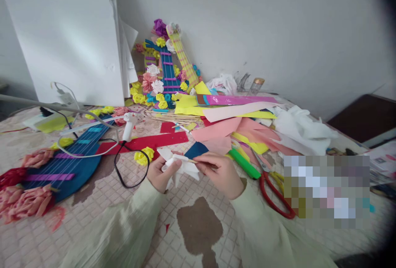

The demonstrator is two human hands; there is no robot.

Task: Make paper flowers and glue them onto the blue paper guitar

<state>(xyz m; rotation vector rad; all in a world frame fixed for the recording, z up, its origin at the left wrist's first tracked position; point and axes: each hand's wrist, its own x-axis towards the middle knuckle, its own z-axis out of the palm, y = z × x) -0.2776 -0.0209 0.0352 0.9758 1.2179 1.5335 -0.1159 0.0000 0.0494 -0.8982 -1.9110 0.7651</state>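
Observation:
Near the middle of the table, my left hand (161, 173) pinches a piece of white crepe paper (182, 168), its thumb lying across the top. My right hand (221, 173) is closed at the paper's right end, with its fingertips on a thin wooden stick (192, 161) that runs into the white paper. Several loose flaps of the paper fan out up and down between the hands. Just behind them lies a dark blue paper piece (196, 150). A yellow paper flower (144, 156) sits left of my left hand.
A white glue gun (129, 126) with a black cord stands left of centre. Flower-trimmed blue guitar shape (77, 173) lies left. Red-handled scissors (272, 195) and a green roll (245, 164) are right. Pink paper (216, 129) and decorated guitars (167, 67) are behind.

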